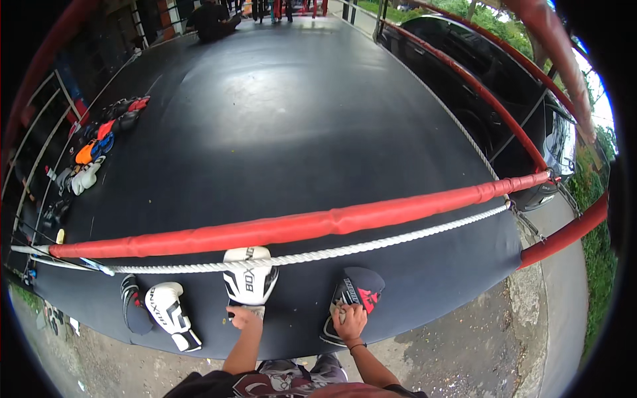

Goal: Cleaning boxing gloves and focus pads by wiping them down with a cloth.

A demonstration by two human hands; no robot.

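On the near edge of the black canvas ring floor (298,318), my left hand (242,317) grips the cuff of a white boxing glove (249,286) with black trim. A white rope crosses in front of that glove. To the right lies a dark boxing glove (366,281) with a red design. My right hand (351,321) presses a crumpled greyish cloth (339,312) against its lower part. At the left, a second white boxing glove (166,306) lies beside another dark glove (137,313), both apart from my hands.
A red padded rope (298,226) and a white twisted rope (378,246) span the ring just beyond my hands. Several gloves and pads (92,154) lie along the left side. A person (211,22) sits at the far end. A black car (477,74) stands outside on the right.
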